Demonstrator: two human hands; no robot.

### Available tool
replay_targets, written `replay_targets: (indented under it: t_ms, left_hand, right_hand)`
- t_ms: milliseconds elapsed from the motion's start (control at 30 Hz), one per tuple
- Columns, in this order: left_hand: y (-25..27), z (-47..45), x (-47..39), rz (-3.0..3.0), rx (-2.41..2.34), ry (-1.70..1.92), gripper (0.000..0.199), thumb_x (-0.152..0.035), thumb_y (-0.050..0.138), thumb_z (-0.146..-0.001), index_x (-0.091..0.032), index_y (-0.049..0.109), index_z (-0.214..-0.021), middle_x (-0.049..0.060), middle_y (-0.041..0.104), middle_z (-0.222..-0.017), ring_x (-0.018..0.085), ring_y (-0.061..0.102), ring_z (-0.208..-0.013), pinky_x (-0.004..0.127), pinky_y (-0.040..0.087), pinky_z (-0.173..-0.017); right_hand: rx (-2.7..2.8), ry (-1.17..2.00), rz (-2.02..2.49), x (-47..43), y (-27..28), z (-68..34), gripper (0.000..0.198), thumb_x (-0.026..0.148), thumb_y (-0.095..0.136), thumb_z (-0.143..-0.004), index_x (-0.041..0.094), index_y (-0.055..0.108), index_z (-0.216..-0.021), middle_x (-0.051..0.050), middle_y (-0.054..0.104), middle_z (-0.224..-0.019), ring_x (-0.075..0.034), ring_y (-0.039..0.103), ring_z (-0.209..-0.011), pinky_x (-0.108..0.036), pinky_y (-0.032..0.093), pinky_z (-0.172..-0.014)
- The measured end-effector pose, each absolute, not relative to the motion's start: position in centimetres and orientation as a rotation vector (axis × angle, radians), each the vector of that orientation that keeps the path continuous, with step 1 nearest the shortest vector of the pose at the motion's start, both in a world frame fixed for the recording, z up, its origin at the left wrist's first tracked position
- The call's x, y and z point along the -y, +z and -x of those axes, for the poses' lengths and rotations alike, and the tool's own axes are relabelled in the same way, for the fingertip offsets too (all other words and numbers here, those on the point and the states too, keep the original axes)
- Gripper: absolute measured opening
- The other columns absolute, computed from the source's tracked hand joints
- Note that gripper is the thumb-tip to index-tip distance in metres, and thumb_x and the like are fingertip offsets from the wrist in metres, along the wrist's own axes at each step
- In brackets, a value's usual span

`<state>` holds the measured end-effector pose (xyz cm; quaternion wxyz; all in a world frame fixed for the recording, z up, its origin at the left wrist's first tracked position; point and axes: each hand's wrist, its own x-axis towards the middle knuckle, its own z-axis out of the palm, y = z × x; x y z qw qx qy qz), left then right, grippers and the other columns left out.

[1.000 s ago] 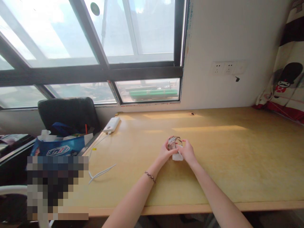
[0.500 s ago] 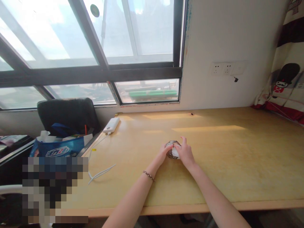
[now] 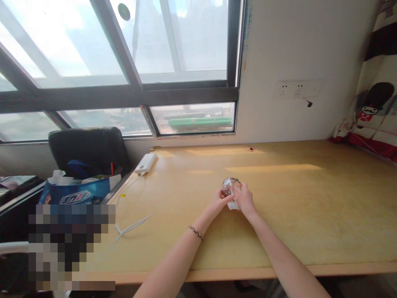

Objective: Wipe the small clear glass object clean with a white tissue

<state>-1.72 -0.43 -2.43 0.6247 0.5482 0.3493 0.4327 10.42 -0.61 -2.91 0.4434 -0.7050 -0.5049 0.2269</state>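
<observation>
Both hands meet around a small round thing with dark, shiny lines on its rim (image 3: 235, 181); its exact kind I cannot make out. My left hand (image 3: 221, 198) grips it from the left, thumb reaching across the near side. My right hand (image 3: 245, 199) holds the right side, fingers bent around it. A white piece like tissue or paper (image 3: 233, 205) shows between the hands and hangs out at the near side. Part of the round thing is hidden by the fingers.
On the wooden table (image 3: 294, 215) a white power bank (image 3: 145, 164) lies at the far left, with a white cable (image 3: 133, 225) nearer. A blue bag (image 3: 80, 192) and black chair (image 3: 89, 149) stand left of the table. The patterned curtain (image 3: 369, 111) hangs at right.
The round thing has turned, and its lined rim now faces up and away. The white piece sticks out lower. My right index finger, raised before, is now bent against the thing.
</observation>
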Motion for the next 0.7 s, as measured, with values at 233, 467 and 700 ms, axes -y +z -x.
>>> replay_targets:
  t_ms: [233, 467, 700]
  left_hand:
    - [-2.2, 1.7, 0.3, -1.298, -0.827, 1.075, 0.049, -0.039, 0.064, -0.061, -0.009, 0.058, -0.099, 0.007, 0.063, -0.078, 0.017, 0.056, -0.07, 0.026, 0.043, -0.063]
    - [-2.3, 2.1, 0.6, -1.419, -1.031, 1.031, 0.037, -0.044, 0.053, -0.07, -0.008, 0.06, -0.079, -0.002, 0.051, -0.049, 0.006, 0.039, -0.036, 0.018, 0.027, -0.037]
    - [-2.0, 2.0, 1.1, -1.461, -1.102, 1.063, 0.037, -0.046, 0.052, -0.069, -0.012, 0.052, -0.057, -0.005, 0.043, -0.039, 0.005, 0.034, -0.033, 0.018, 0.023, -0.036]
  right_hand:
    - [1.316, 0.57, 1.778, 0.8, -2.5, -10.4, 0.04, 0.033, 0.058, -0.064, 0.014, 0.048, -0.098, -0.005, 0.061, -0.068, -0.018, 0.057, -0.06, -0.024, 0.041, -0.049]
    - [1.665, 0.25, 1.874, 1.8, -1.0, -10.5, 0.037, 0.031, 0.035, -0.083, 0.013, 0.039, -0.115, -0.008, 0.061, -0.062, -0.022, 0.059, -0.058, -0.024, 0.035, -0.047]
    - [1.614, 0.397, 1.786, 1.3, -1.4, -10.9, 0.052, 0.028, 0.054, -0.072, 0.013, 0.036, -0.119, -0.008, 0.064, -0.072, -0.02, 0.06, -0.065, -0.023, 0.041, -0.055]
